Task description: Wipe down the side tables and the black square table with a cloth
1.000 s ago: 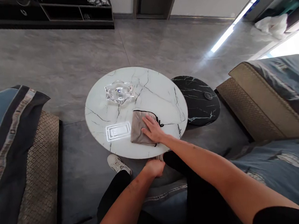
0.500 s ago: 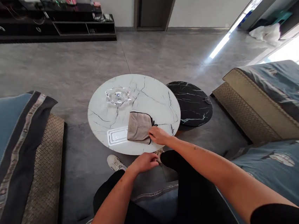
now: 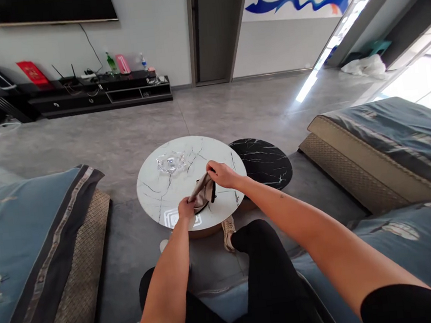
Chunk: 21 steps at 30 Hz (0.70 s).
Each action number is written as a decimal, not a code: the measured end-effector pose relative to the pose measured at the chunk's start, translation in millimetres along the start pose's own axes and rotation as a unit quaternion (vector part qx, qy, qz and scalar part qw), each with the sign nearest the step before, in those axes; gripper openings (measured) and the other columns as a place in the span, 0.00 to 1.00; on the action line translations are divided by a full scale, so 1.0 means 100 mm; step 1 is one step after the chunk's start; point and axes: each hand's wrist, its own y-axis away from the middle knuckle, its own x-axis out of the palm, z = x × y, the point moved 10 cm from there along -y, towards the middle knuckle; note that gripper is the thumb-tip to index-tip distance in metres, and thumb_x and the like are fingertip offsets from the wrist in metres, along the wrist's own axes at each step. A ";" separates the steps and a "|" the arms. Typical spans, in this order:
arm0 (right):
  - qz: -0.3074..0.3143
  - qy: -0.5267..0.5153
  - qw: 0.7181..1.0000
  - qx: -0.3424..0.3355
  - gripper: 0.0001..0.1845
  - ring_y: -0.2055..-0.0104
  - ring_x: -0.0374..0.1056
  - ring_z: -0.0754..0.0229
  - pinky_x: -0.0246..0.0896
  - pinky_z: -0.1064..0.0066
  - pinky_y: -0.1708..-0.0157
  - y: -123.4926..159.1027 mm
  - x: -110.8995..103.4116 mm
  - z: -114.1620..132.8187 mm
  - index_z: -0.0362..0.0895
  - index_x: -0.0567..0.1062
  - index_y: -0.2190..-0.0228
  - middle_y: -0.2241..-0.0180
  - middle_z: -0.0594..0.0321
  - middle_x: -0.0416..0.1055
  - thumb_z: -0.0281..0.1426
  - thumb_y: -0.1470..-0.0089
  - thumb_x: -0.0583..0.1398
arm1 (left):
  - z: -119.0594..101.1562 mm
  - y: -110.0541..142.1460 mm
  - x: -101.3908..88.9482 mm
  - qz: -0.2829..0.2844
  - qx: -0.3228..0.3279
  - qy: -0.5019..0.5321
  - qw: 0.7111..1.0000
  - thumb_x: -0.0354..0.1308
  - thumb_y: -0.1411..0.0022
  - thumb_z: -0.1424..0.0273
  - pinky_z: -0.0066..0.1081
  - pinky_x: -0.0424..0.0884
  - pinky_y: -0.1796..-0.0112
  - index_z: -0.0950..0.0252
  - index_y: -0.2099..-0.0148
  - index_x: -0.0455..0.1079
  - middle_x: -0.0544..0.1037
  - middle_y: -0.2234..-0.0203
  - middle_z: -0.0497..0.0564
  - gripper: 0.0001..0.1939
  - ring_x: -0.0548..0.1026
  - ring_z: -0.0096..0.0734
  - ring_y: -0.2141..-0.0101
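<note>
A beige cloth pouch with black edging is bunched up and raised a little above the round white marble table. My left hand pinches its lower end, and my right hand grips its upper edge. Both hands are over the table's middle. Behind the cloth, a clear crystal ashtray stands on the marble, out of reach of neither hand but not touched. A rectangular glare of light lies on the near part of the tabletop.
A lower black marble table sits beside the white one on the right. Blue and tan sofas flank both sides. My black-clad knees and a sneaker lie below the table. A low black cabinet stands at the far wall.
The cloth has gone from lying flat on the table to being lifted and bunched between both hands. My left hand has come up from near my knee. The view has tilted upward.
</note>
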 end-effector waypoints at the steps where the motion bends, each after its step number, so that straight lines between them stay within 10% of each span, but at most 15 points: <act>1: -0.013 -0.003 1.000 0.006 0.07 0.62 0.71 0.52 0.64 0.62 0.57 0.06 -0.18 -0.05 0.49 0.75 0.57 0.62 0.61 0.81 0.32 0.33 0.57 | -0.09 0.03 -0.06 0.019 0.016 0.004 1.000 0.64 0.37 0.61 0.36 0.76 0.56 0.61 0.58 0.75 0.77 0.70 0.47 0.10 0.81 0.43 0.59; 6: -0.083 -0.018 0.994 0.062 0.04 0.60 0.72 0.53 0.66 0.62 0.58 0.45 -0.85 -0.52 0.49 0.75 0.64 0.63 0.61 0.80 0.30 0.37 0.59 | -0.53 0.21 -0.80 0.093 0.078 0.029 0.992 0.68 0.46 0.53 0.33 0.74 0.60 0.59 0.62 0.77 0.79 0.70 0.45 0.17 0.78 0.39 0.63; 12: -0.091 -0.052 0.986 0.128 0.12 0.64 0.75 0.54 0.73 0.63 0.61 0.41 -0.74 -1.14 0.45 0.81 0.56 0.62 0.59 0.83 0.32 0.35 0.58 | -1.02 0.03 -1.41 0.136 0.127 -0.078 0.979 0.76 0.52 0.50 0.35 0.78 0.55 0.58 0.55 0.84 0.84 0.65 0.46 0.25 0.81 0.41 0.60; 16: -0.094 -0.024 0.982 0.162 0.22 0.49 0.80 0.48 0.76 0.52 0.42 0.34 -0.30 -1.48 0.42 0.82 0.43 0.46 0.48 0.84 0.29 0.34 0.57 | -0.92 -0.18 -1.17 0.035 0.166 -0.191 0.967 0.70 0.43 0.60 0.41 0.78 0.42 0.61 0.42 0.81 0.86 0.51 0.53 0.27 0.82 0.46 0.48; 21: 0.025 0.004 0.993 0.116 0.20 0.43 0.79 0.46 0.74 0.51 0.34 0.76 0.57 -1.70 0.41 0.85 0.47 0.44 0.46 0.84 0.25 0.40 0.65 | -0.11 0.08 -0.22 0.134 0.169 -0.288 0.933 0.73 0.42 0.65 0.43 0.77 0.39 0.61 0.46 0.81 0.86 0.49 0.57 0.21 0.82 0.49 0.45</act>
